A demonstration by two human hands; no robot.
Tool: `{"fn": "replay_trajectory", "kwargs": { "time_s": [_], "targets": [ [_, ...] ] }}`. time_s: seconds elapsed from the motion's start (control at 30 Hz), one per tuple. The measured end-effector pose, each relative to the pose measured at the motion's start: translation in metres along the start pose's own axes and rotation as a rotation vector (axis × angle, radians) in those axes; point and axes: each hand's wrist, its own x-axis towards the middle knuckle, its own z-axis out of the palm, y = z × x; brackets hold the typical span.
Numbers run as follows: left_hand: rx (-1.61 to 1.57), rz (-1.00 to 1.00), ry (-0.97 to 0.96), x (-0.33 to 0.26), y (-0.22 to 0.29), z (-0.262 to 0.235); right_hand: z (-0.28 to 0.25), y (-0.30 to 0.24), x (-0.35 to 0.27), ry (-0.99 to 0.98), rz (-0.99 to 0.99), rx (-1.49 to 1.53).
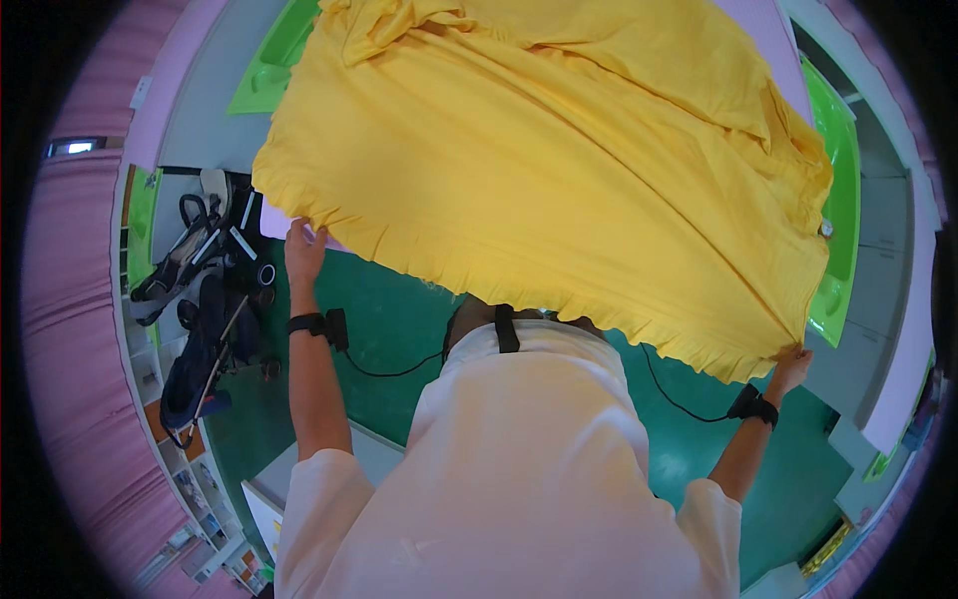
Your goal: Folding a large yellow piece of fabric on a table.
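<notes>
A large yellow cloth (519, 190) with a gathered, wavy near edge stretches out in front of me, with long creases running diagonally across it. Its far part lies bunched in folds at the upper left. At the cloth's near left edge, my left hand (304, 252) is closed, fingertips pinching the fabric. My right hand (791, 369) grips the near right corner, and creases fan out from that point. Both arms are spread wide. The cloth hides most of the pale lilac tabletop (284, 222) beneath it.
Bright green trays (836, 200) flank the cloth on both sides. At left, a dark folded stroller (200, 260) stands on the green floor (379, 309) beside low shelves (190, 479). Black cables run from straps on both wrists. Pink curtains (90, 319) hang at far left.
</notes>
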Motion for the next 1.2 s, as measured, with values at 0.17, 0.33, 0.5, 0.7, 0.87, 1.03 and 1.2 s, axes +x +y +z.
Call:
{"fn": "replay_trajectory", "kwargs": {
  "time_s": [0.17, 0.33, 0.5, 0.7, 0.87, 1.03, 1.2],
  "targets": [
    [0.001, 0.003, -0.01, 0.003, 0.028, 0.007, 0.026, 0.046, 0.032, -0.091, -0.027, -0.167],
    [0.043, -0.003, 0.037, -0.017, 0.023, -0.013, -0.009, -0.068, -0.024, -0.066, -0.328, -0.148],
    [0.062, 0.039, 0.061, -0.001, 0.013, -0.007, 0.009, -0.006, -0.023, -0.422, 0.13, 0.026],
    [-0.229, -0.193, -0.151, 0.059, -0.051, -0.031, -0.014, -0.071, -0.039, -0.398, -0.033, -0.224],
    [-0.142, -0.3, 0.064, 0.144, -0.057, -0.018, 0.012, -0.008, -0.049, -0.571, 0.029, -0.207],
    [0.037, -0.336, -0.21, 0.179, -0.056, -0.024, -0.034, -0.212, -0.132, -0.546, 0.524, 0.29],
    [0.065, -0.178, -0.353, 0.201, -0.097, 0.002, -0.051, -0.28, -0.186, -0.771, 0.683, 0.438]
  ]
}}
